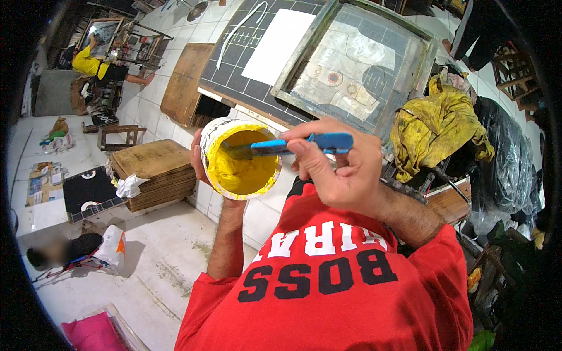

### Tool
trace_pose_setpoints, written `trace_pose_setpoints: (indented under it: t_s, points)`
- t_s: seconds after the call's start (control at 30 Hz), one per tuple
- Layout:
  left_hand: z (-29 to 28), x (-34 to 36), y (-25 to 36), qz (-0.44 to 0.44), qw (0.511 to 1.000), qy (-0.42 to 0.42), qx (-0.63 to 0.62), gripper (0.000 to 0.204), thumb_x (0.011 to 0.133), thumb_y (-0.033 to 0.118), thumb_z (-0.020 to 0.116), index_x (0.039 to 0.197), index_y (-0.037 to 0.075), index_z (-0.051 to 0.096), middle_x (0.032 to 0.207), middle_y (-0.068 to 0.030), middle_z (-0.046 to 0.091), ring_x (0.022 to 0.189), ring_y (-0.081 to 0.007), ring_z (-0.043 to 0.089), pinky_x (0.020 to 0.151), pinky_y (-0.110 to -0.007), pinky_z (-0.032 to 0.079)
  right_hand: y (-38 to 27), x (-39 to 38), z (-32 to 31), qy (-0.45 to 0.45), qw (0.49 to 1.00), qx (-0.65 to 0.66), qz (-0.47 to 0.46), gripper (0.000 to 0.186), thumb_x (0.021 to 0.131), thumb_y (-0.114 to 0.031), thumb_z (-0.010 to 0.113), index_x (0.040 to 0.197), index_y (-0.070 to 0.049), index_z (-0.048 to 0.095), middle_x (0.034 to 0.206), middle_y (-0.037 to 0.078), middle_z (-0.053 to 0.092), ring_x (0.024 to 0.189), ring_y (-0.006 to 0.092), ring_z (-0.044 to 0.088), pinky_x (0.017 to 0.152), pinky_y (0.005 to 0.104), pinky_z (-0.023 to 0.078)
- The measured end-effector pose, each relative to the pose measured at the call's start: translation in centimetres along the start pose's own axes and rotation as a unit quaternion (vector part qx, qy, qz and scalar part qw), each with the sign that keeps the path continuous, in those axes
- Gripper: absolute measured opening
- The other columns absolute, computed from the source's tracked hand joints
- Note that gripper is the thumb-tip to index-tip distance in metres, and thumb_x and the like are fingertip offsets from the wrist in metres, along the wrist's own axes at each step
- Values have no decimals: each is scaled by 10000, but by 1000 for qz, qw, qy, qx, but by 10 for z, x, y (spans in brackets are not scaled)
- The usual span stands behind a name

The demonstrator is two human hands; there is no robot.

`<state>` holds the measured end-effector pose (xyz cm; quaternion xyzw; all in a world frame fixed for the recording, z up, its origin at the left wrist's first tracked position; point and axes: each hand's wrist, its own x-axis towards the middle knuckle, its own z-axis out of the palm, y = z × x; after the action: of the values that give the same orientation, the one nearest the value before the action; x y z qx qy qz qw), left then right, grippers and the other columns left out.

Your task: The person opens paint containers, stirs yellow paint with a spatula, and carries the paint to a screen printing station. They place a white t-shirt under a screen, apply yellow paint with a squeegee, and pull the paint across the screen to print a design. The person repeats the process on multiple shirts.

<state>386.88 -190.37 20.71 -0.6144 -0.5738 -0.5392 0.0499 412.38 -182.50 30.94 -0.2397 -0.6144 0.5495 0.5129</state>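
Observation:
My left hand (198, 161) is wrapped round the side of a white plastic tub (206, 142), mostly hidden behind it. The tub is tilted so its mouth faces me, and thick yellow paint or ink (234, 172) coats its inside and rim. My right hand (342, 167) grips a flat blue stirring tool (272, 147) between thumb and fingers. One end of the tool reaches into the tub; its tip is hard to make out against the yellow. Both hands are in front of my chest, near the table's front edge.
On the black gridded table (237, 47) lie a white sheet (278, 47) and a framed printing screen (305, 48). A yellow-stained cloth (439, 131) hangs at right. Stacked brown boards (155, 167) stand on the left. A person in yellow (88, 63) bends at far left; another's dark-clothed legs (483, 29) show at far right.

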Motion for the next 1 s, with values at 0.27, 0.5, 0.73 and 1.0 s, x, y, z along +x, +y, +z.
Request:
trace_pose_setpoints:
  t_s: [0.27,0.5,0.73,1.0]
  points:
    - [6,0,2,-30,999,-27,-8,1020,827,397,865,1552,111,207,1538,-247,387,1380,-395,460,1127,-517,470,0,1,-8,-21,991,-107,-76,95,956,-53,724,1034,1,736,866,111,744,656,133,693,581,263,532]
    - [17,5,-5,-66,996,-13,-63,993,832,362,864,1547,105,225,1538,-240,395,1383,-392,461,1141,-526,451,1,4,-16,-16,982,-155,-106,150,902,-18,766,1049,-8,736,864,118,737,692,200,712,591,289,543]
    - [20,22,-4,-1,1000,-22,-18,963,827,311,874,1538,100,259,1543,-231,400,1395,-389,455,1151,-530,434,2,12,-24,-26,964,-175,-198,201,872,-26,794,1065,-24,736,876,89,730,709,223,713,573,312,536]
    - [20,32,-2,36,998,-39,28,934,841,266,863,1541,98,268,1553,-220,398,1426,-384,421,1175,-531,401,7,28,-27,-12,989,-96,-112,163,907,-54,779,1067,-41,746,867,106,735,686,195,691,597,293,525]
